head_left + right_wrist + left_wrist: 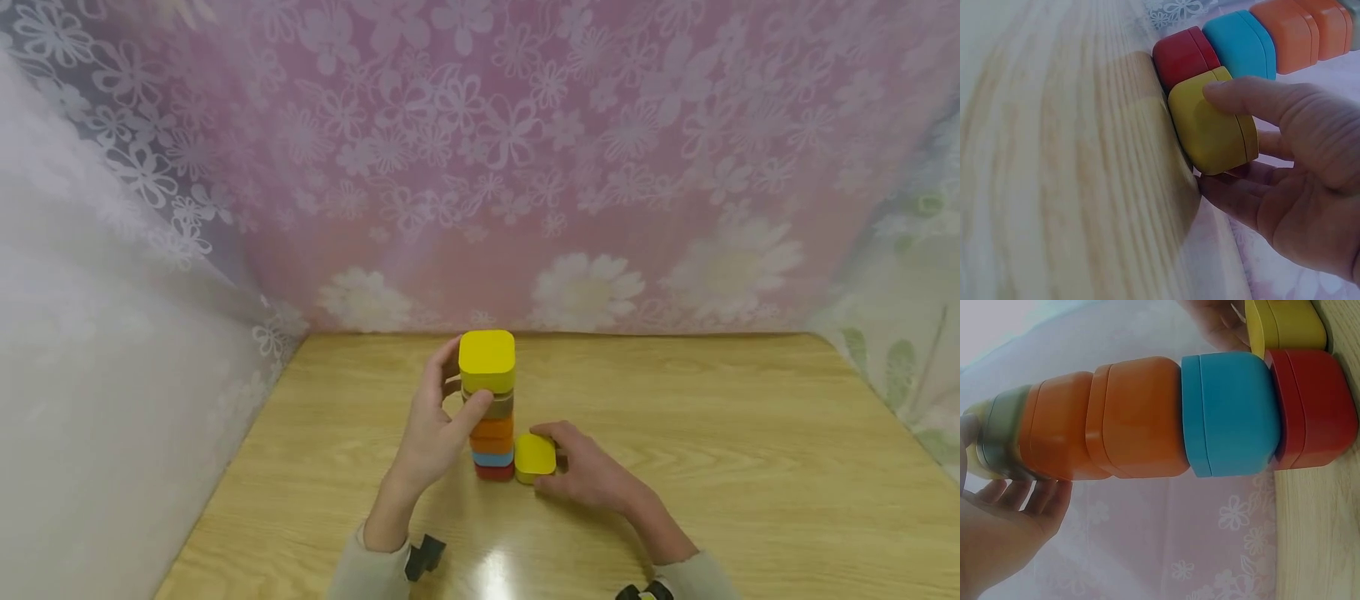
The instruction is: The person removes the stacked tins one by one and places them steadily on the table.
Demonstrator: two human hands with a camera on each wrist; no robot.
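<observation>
A tower of small rounded lidded boxes stands upright on the table: a red box (494,472) at the bottom, then a blue box (1238,414), two orange boxes (1144,417), a brownish-olive box (501,407) and a yellow box (487,354) on top. My left hand (431,437) grips the tower near its top, thumb across the front at the yellow and olive boxes, fingers round the far side. Low at the tower's right, my right hand (596,475) holds a second yellow box (1210,122) between thumb and fingers, down at the tabletop right beside the red box.
The wooden table (712,417) reaches back to a pink flowered cloth (480,167). A pale cloth (112,375) hangs along the left side, another (915,333) along the right. Black wrist gear (424,557) sits at the left sleeve.
</observation>
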